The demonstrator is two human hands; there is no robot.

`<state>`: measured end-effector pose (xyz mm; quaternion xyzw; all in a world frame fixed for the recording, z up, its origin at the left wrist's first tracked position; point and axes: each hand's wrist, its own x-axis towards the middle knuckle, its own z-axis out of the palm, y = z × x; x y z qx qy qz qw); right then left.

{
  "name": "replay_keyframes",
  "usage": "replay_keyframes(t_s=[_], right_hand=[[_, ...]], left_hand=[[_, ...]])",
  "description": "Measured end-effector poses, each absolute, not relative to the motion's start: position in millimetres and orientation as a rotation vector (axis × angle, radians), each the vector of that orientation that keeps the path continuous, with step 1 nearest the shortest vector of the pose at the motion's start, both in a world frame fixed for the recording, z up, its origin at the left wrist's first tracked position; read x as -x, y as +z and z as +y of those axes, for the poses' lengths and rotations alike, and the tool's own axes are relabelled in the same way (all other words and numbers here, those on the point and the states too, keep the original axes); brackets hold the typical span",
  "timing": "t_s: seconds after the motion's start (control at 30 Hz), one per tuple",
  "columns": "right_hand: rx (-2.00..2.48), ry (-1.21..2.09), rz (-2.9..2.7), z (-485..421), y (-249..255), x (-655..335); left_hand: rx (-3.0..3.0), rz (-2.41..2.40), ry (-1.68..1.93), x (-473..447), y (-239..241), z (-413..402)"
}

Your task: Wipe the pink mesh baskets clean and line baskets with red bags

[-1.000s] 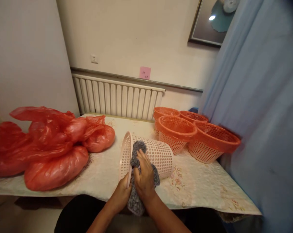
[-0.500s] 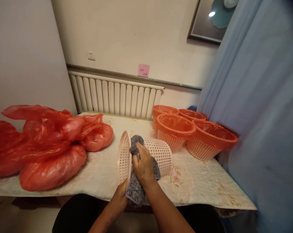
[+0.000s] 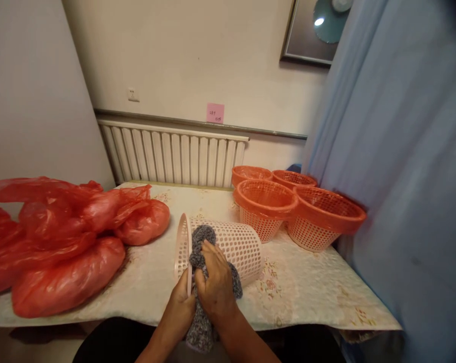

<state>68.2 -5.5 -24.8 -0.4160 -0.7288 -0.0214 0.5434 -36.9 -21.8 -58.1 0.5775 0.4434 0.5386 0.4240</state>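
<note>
Mid-wipe: right hand (image 3: 215,287) pressing grey knitted cloth (image 3: 201,242) onto tipped pale pink perforated plastic basket (image 3: 235,247), left hand (image 3: 182,305) gripping rim; next, turning basket to unwiped side.

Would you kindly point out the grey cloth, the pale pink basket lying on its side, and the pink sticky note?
grey cloth (image 3: 201,239), head view, upper fold above the hand.
pale pink basket (image 3: 239,247), head view, perforated side wall.
pink sticky note (image 3: 215,113), head view, its centre.

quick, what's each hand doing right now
Left hand: closed on the rim of the pale pink basket, which lies on its side.
Right hand: pressing the grey cloth against the basket wall, fingers curled on it.
</note>
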Motion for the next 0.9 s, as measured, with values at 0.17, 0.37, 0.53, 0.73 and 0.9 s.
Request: replay_keyframes(t_s=[0.17, 0.37, 0.53, 0.73, 0.9], right_hand=[[0.964, -0.02, -1.739, -8, -29, -71], [0.911, -0.017, -1.782, -16, -37, -71], [0.87, -0.032, -1.764, -11, -41, -69], [0.896, 0.044, -1.824, 1, -36, -78], [0.969, 0.045, -1.826, 21, -41, -100]], left_hand=[[-1.431, 1.194, 1.295, 40, -62, -23], [-1.396, 1.264, 1.215, 47, -64, -28], [-1.289, 1.332, 1.156, 51, -61, -30], [-1.237, 1.298, 1.14, 60, -66, -21], [-1.262, 1.314, 1.091, 66, -72, -17]])
